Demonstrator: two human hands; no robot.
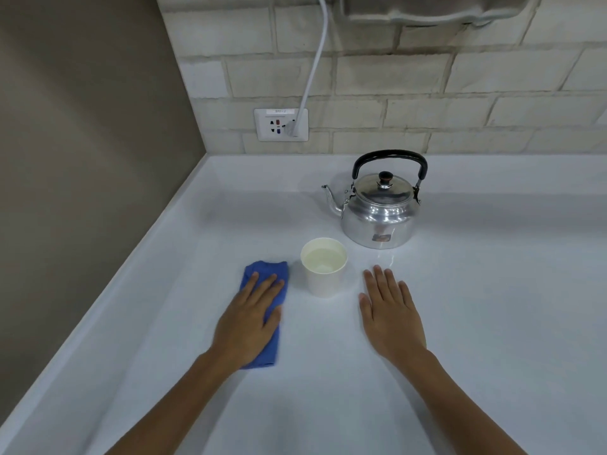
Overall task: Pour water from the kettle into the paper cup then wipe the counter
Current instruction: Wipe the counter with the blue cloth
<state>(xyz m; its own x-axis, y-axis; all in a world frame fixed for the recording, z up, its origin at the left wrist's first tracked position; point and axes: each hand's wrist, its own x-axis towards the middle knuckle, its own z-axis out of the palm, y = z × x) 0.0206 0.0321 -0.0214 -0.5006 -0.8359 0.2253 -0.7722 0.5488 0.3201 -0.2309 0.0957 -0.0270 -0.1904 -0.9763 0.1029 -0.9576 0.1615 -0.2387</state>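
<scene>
A shiny metal kettle [381, 208] with a black handle stands upright on the white counter [492, 290], its spout pointing left. In front of it a white paper cup [323, 269] holds water. Left of the cup lies a folded blue cloth [267, 274]. My left hand [248, 323] rests flat on top of the cloth, fingers spread, pressing rather than gripping it. My right hand [389, 310] lies flat and open on the bare counter to the right of the cup, holding nothing. A small wet sheen shows on the counter in front of the kettle.
A brick-pattern wall backs the counter, with a socket plate [281, 124] and a white cable [315, 60] plugged into it. A brown side wall [82, 159] bounds the counter on the left along a raised edge.
</scene>
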